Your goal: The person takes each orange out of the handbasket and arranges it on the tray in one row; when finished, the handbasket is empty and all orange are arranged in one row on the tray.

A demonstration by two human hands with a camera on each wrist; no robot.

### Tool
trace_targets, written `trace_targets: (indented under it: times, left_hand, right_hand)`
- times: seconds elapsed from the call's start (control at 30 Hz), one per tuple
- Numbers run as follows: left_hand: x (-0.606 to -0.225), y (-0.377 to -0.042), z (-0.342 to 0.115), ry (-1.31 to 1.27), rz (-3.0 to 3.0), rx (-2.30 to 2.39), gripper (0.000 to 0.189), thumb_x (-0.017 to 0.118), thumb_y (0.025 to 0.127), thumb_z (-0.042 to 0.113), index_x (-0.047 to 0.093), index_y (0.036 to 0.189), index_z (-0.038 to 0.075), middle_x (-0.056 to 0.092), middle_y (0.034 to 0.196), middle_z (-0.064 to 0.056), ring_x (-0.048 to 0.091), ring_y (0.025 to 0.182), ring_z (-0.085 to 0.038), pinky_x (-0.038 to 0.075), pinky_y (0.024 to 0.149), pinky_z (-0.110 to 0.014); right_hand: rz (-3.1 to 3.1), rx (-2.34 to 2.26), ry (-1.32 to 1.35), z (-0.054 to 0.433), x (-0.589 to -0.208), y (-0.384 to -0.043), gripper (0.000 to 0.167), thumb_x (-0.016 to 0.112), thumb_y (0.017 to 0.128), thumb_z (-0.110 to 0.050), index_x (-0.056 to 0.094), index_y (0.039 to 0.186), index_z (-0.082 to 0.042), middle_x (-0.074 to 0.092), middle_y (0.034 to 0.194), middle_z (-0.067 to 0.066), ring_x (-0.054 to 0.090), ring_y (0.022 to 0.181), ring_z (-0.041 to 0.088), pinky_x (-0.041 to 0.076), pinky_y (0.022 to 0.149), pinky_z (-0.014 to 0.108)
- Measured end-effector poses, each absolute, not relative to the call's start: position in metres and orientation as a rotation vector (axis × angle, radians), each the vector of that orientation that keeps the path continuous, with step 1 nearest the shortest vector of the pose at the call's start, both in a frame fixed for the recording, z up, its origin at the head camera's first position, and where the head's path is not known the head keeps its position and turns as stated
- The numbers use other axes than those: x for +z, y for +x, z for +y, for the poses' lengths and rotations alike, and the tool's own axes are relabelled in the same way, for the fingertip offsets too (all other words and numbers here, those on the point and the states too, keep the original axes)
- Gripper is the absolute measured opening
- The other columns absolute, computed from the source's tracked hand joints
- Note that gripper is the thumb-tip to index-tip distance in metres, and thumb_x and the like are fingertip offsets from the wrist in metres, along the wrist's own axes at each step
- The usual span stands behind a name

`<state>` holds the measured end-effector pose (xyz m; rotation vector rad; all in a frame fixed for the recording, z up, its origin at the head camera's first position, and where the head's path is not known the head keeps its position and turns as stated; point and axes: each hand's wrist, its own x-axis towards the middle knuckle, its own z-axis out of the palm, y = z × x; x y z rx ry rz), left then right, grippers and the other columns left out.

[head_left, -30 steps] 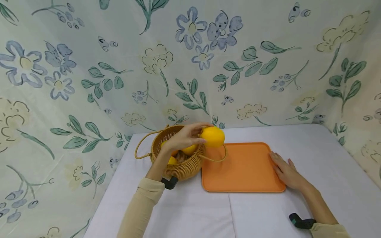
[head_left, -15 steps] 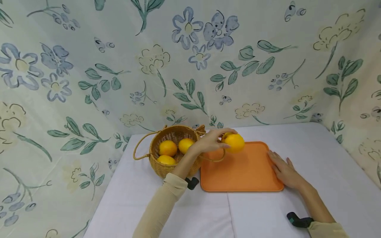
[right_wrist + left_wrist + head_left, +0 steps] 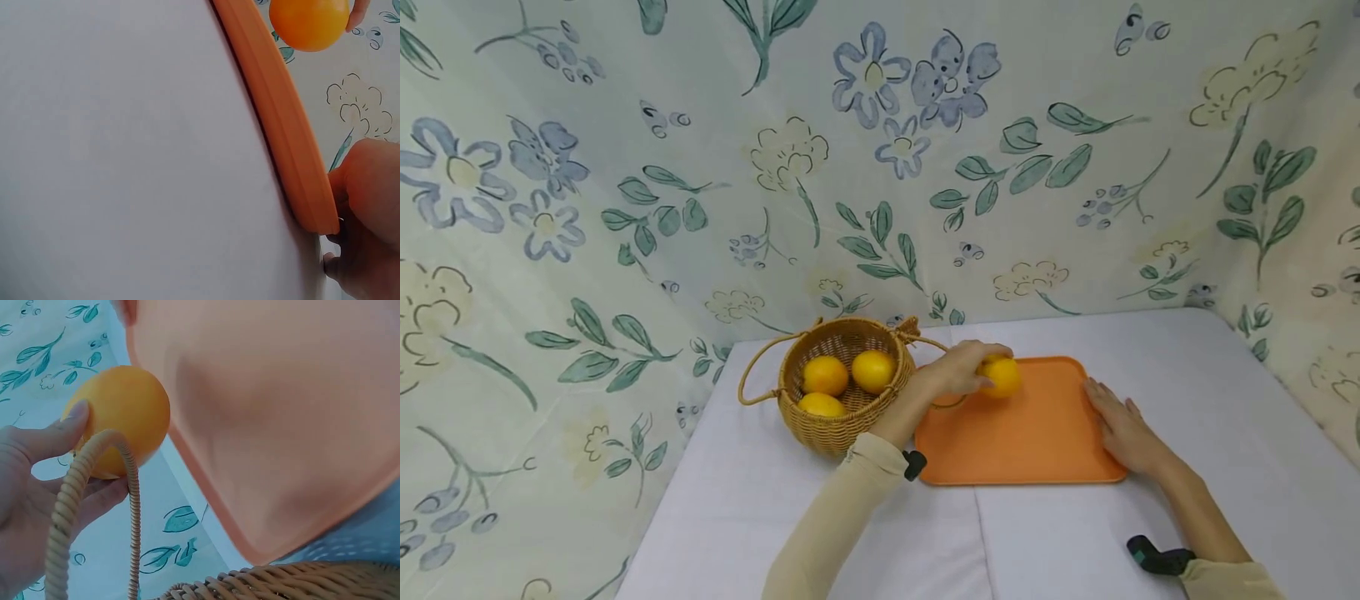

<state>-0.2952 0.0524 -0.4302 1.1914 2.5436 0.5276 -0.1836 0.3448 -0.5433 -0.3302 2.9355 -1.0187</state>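
- Gripping a yellow fruit, the left hand has its thumb on one side and its fingers on the other, parted only as wide as the fruit itself.
- That fruit is raised above the back left part of an orange tray; the left wrist view shows it apart from the tray surface.
- The right hand lies at the tray's right edge, fingers extended and touching the rim, with no fruit in its hold; the right wrist view shows it near a rounded tray corner.
- Just left of the tray stands a wicker basket, upright, with three more yellow fruits inside: one at the back left, one at the back right and one nearer the front.
- One basket handle sticks out to the left; the other handle loops toward the tray and crosses in front of the left hand in the left wrist view. Whether it touches that hand, I cannot tell.
- Both tray and basket rest on a white cloth, before a backdrop printed with flowers and leaves.
- Beige sleeves cover both forearms, and a black device sits at the right wrist.
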Motion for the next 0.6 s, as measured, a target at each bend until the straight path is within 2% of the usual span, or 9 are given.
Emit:
trace_targets:
  times: [0.17, 0.3, 0.6]
  left_hand:
    - [-0.431, -0.305, 0.051, 1.149, 2.557, 0.482, 0.052, 0.07, 0.099, 0.012, 0.055, 0.149, 0.017, 0.059, 0.15, -0.002, 0.052, 0.136, -0.02, 0.04, 0.118, -0.031]
    - [-0.433, -0.313, 0.046, 1.113, 2.541, 0.494, 0.051, 0.07, 0.099, 0.015, 0.056, 0.148, 0.019, 0.057, 0.152, 0.0, 0.049, 0.142, -0.02, 0.037, 0.122, -0.033]
    - [-0.431, -0.321, 0.043, 1.006, 2.539, 0.456, 0.053, 0.07, 0.1, 0.016, 0.055, 0.15, 0.018, 0.056, 0.154, -0.004, 0.047, 0.143, -0.025, 0.037, 0.123, -0.037]
  right_hand:
    - [2.945, -1.033, -0.343, 0.348, -0.545, -0.183, 0.058, 0.04, 0.102, 0.004, 0.021, 0.156, 0.017, 0.019, 0.162, 0.041, 0.013, 0.152, 0.058, -0.004, 0.121, 0.076]
    - [2.923, -1.066, -0.32, 0.349, -0.547, -0.182, 0.055, 0.036, 0.107, -0.002, 0.02, 0.157, 0.016, 0.018, 0.163, 0.04, 0.012, 0.153, 0.058, -0.007, 0.123, 0.073]
    - [2.937, -1.113, -0.359, 0.35, -0.55, -0.18, 0.054, 0.037, 0.108, -0.003, 0.022, 0.156, 0.016, 0.02, 0.162, 0.041, 0.013, 0.152, 0.059, -0.006, 0.123, 0.073]
